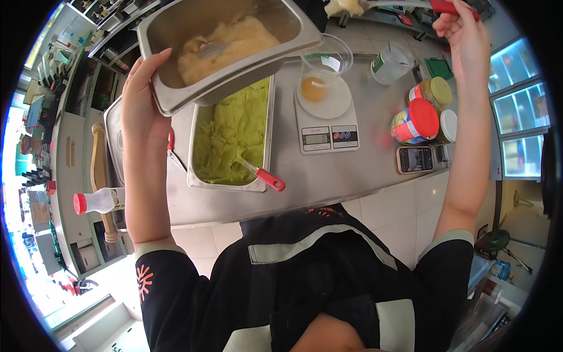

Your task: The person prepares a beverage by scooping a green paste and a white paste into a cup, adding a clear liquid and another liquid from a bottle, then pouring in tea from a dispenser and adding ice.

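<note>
With my left hand I grip the rim of a raised, tilted steel pan holding a pale beige, creamy mass. My right hand, raised at the upper right, is closed on the red handle of a spatula with pale stuff on its blade. Beneath the raised pan, a second steel pan of green paste stands on the table, a red-handled spatula stuck in it. Right of it, a clear plastic cup with a yellowish content at its bottom rests on a digital kitchen scale.
The steel table also bears another clear cup, lidded jars, a red-lidded tub and a phone at right. At left lie scissors, a steel lid and a red-capped bottle.
</note>
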The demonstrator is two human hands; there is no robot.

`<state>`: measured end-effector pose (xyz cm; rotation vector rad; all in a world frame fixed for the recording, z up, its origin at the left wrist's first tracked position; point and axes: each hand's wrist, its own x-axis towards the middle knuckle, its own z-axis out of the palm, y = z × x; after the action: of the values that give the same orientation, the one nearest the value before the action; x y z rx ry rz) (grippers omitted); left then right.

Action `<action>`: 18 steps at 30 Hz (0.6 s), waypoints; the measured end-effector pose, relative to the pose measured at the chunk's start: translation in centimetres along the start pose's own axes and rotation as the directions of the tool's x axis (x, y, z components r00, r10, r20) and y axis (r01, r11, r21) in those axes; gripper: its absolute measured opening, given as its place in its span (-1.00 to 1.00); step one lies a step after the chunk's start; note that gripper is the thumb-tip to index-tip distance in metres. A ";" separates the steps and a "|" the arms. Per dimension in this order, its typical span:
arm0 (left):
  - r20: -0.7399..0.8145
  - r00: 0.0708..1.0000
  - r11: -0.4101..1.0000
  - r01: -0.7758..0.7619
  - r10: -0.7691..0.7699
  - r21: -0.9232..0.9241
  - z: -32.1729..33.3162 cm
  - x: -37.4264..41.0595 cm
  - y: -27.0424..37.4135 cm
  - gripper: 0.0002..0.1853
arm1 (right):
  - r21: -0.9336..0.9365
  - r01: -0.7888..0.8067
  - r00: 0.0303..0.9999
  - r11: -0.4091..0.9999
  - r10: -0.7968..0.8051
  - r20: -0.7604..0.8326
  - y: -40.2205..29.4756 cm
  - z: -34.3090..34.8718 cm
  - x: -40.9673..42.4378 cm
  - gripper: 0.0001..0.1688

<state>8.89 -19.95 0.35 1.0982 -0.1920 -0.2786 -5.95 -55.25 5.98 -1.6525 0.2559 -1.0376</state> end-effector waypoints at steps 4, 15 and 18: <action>-0.073 0.997 0.999 0.039 -0.038 0.013 -1.7 -0.3 -0.1 -0.87 | -0.069 0.022 0.997 0.997 -0.017 0.071 4.0 0.1 -2.1 -0.75; -0.063 0.995 0.997 0.073 -0.072 0.011 -3.0 -1.1 -0.3 -0.77 | -0.267 0.780 0.598 0.566 -0.549 0.584 5.4 1.8 -8.2 -0.78; -0.069 0.995 0.997 0.072 -0.072 0.004 -2.7 -1.4 -0.2 -0.78 | -0.237 0.826 0.523 0.511 -0.540 0.660 5.5 1.8 -8.8 -0.68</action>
<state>8.31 -17.34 -1.08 1.1208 -0.0918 -0.3040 -7.99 -50.47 -3.16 -2.6088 -0.6549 -1.1108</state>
